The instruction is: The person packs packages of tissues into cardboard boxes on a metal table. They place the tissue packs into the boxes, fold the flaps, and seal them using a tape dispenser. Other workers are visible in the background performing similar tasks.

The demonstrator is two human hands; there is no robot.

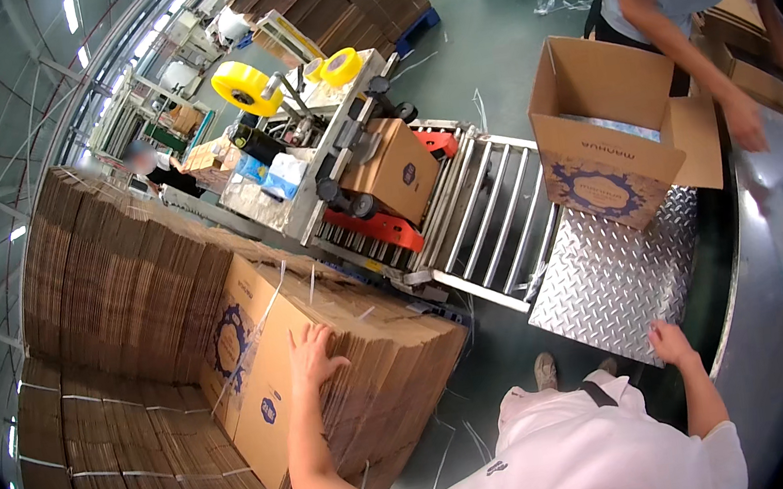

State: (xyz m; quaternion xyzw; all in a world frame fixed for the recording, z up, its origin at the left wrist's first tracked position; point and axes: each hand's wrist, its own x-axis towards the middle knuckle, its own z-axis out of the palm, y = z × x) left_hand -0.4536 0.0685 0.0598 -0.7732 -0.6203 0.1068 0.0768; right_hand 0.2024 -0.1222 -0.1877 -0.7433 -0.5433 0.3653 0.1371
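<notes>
My left hand [315, 354] reaches over the strapped bundle of flattened cardboard cartons [377, 368] on the left. Its fingers are spread and nothing is held; they lie at the bundle's top edge, whether touching I cannot tell. Low on the right, my right hand [670, 343] hangs by the near edge of the diamond-pattern metal plate [600, 268], fingers curled, no object seen in them. An open carton [604, 184] stands upright at the plate's far end, flaps up, with pale blue-and-white packs [607, 125] inside. A co-worker's hand [745, 121] is beside its right flap.
A roller conveyor [486, 218] runs left from the plate to a taping machine [346, 152] with yellow tape rolls [245, 88] and a brown carton [397, 170] inside. Tall cardboard stacks [112, 279] line the left. Along the right runs a metal worktop [760, 297] bearing blurred packs.
</notes>
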